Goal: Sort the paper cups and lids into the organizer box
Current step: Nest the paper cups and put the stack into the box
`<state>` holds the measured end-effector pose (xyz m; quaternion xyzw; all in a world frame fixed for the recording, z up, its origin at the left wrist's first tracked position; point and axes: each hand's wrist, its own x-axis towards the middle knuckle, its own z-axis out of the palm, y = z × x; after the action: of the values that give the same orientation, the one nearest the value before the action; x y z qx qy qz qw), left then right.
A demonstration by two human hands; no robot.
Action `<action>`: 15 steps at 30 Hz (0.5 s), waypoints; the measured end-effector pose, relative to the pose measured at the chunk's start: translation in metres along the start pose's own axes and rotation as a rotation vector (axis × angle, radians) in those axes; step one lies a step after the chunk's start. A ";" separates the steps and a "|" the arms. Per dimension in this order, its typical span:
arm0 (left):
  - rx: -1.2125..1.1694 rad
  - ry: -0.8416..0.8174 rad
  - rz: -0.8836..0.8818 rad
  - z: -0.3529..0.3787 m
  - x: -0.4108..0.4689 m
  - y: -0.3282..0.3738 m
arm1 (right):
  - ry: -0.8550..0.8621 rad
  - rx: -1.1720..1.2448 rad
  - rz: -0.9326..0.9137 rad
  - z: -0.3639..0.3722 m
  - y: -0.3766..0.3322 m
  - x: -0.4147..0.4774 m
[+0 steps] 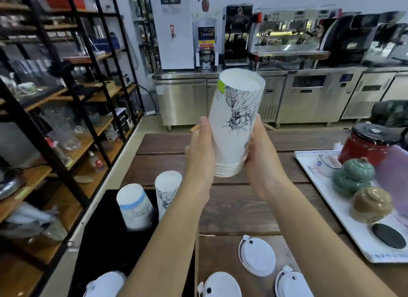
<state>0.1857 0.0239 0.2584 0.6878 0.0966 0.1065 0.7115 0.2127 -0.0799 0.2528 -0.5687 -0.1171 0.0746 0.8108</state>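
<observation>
I hold a stack of white paper cups (234, 124) with black line drawings upside down above the wooden table (242, 210). My left hand (198, 155) grips its left side and my right hand (259, 155) its right side, near the rims at the bottom. The black organizer box (103, 237) lies at the lower left. Two upside-down cup stacks stand in it: one with a blue band (134, 208), one with drawings (166, 195). White lids lie on the table near me (257, 255), (221, 285), (292, 285). Another lid (106, 284) sits at the box's near end.
A white tray (344, 221) on the right carries a green lidded pot (353, 177), a tan pot (372, 205), a black coaster (388, 236) and a cup. A red kettle (366, 144) stands behind it. Black shelving stands on the left. Steel counters with coffee machines line the back.
</observation>
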 end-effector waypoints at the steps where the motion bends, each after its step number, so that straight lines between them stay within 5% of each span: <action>1: -0.004 0.015 0.008 -0.009 -0.001 0.003 | -0.005 -0.022 0.014 0.009 -0.001 -0.001; 15: -0.225 0.193 -0.179 -0.089 -0.004 -0.031 | -0.050 -0.365 0.300 0.072 0.062 0.004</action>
<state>0.1576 0.1074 0.2238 0.5791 0.2129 0.1182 0.7780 0.1980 0.0073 0.2181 -0.7149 -0.0629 0.1859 0.6711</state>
